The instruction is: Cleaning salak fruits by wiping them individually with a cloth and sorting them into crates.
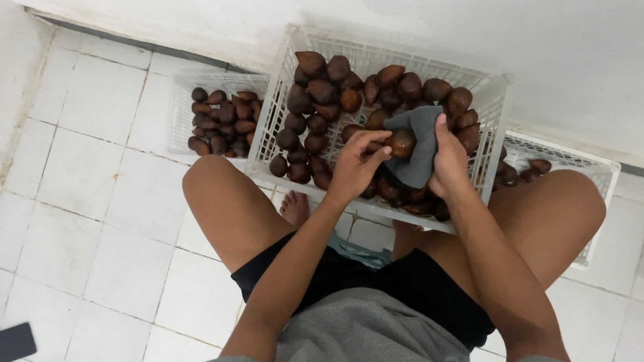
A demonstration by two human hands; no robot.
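Left hand (355, 164) pinching a brown scaly fruit (402, 143) at its left side, fingertips closed on it. Right hand (450, 161) wrapped around a grey cloth (417, 146), cupping the same fruit from the right and behind (thumb up along the cloth edge). Fruit held between both hands, above the near right part of the big white crate (277, 121), touching cloth and fingers; long axis hard to tell, looks roundish. Left hand slightly nearer. Crate piled with like fruit. Smaller white crate (183, 111) to the left, partly filled; third white crate (594, 174) behind the right knee. No labels or signs visible. White tiled floor (93, 210).
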